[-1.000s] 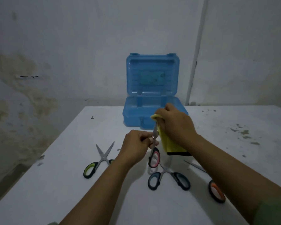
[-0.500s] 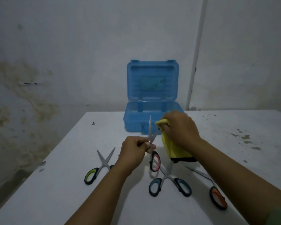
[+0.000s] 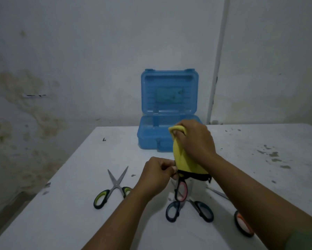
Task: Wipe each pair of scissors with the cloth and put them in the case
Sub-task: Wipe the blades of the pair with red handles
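My left hand [image 3: 156, 175] grips the pink-handled scissors [image 3: 181, 191] near the pivot, handles hanging down. Their blades are hidden inside the yellow cloth [image 3: 183, 159], which my right hand [image 3: 196, 141] grips from above. The open blue case [image 3: 162, 134] stands behind the hands with its lid upright. On the table lie the green-handled scissors [image 3: 113, 188], blades spread, at the left. The blue-handled scissors [image 3: 189, 211] lie below the hands. The orange-handled scissors [image 3: 241, 223] lie at the right, partly under my right forearm.
The white table [image 3: 259, 159] has dirt specks at the right and a small dark speck [image 3: 104, 139] near the far left edge. A stained wall [image 3: 79, 69] rises right behind the table, with a white pipe [image 3: 216, 69] running down it.
The bare blades that stood up beside the cloth are now covered by it. My right hand has brought the cloth over them toward my left hand.
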